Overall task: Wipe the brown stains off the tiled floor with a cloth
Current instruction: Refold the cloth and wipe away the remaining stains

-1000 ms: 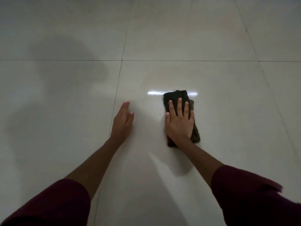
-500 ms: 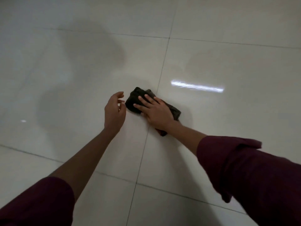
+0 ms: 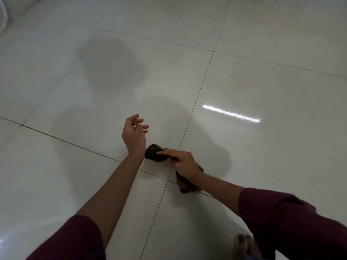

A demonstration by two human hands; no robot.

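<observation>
A dark, bunched cloth (image 3: 154, 153) lies on the glossy pale tiled floor (image 3: 262, 156), right where two grout lines cross. My right hand (image 3: 183, 163) presses down on the cloth with the index finger stretched along it; a brownish end of the cloth sticks out below my wrist. Just left of the cloth, my left hand (image 3: 134, 135) hovers above the floor, fingers loosely curled and apart, holding nothing. I cannot make out any brown stains on the tiles.
Dark grout lines (image 3: 197, 94) split the floor into large tiles. A bright light streak (image 3: 231, 113) reflects to the right. My toes (image 3: 244, 246) show at the bottom right. A white object's edge (image 3: 2, 14) sits at the top left corner.
My right hand has dragged the cloth nearer to me, onto the grout crossing, and the cloth is more bunched. My left hand has lifted off the floor and curled.
</observation>
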